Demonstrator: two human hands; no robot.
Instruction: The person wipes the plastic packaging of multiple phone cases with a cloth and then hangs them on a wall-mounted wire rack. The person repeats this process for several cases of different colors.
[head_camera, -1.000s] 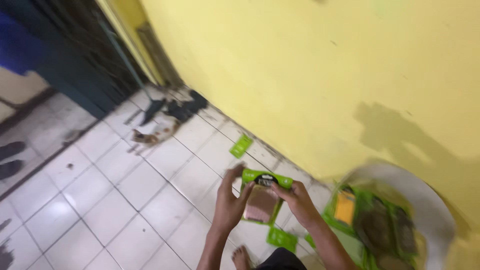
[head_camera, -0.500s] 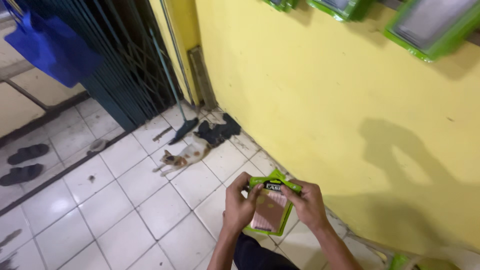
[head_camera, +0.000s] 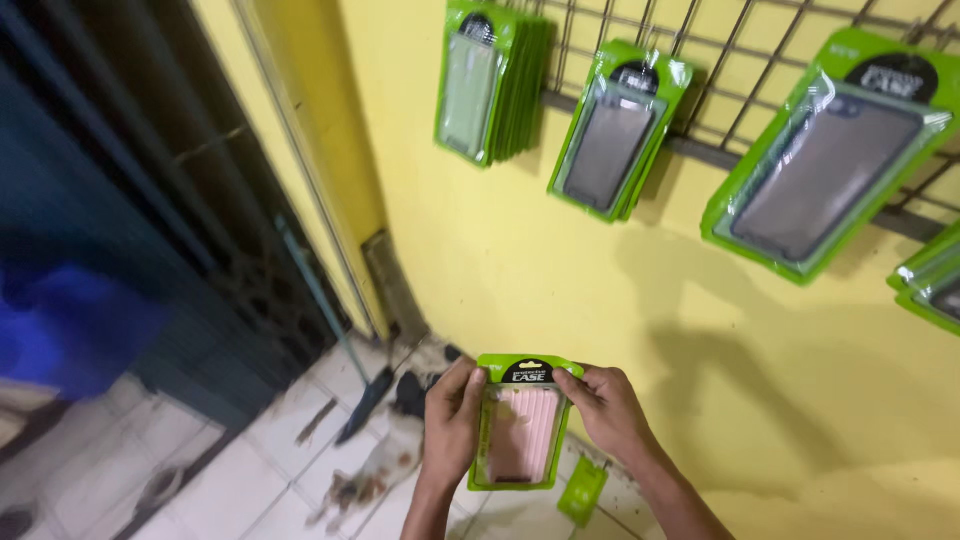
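Both my hands hold one green blister pack with a pink phone case (head_camera: 524, 430) inside, upright in front of me. My left hand (head_camera: 452, 420) grips its left edge. My right hand (head_camera: 602, 405) grips its top right corner. Above, on a wire grid (head_camera: 700, 60) fixed to the yellow wall (head_camera: 520, 240), hang more green packs: a thick stack of them (head_camera: 485, 80) at the left, a dark-cased pack (head_camera: 618, 125) in the middle and a large one (head_camera: 830, 160) at the right.
A cat (head_camera: 375, 475) lies on the white tiled floor below my hands. A green pack (head_camera: 582, 490) lies on the floor by the wall. A dark metal gate (head_camera: 130, 200) stands at the left, with something blue (head_camera: 70, 325) in front.
My view has tilted up from the floor to the wall, bringing the hanging packs and grid into sight. My hands have kept hold of the pack and raised it.
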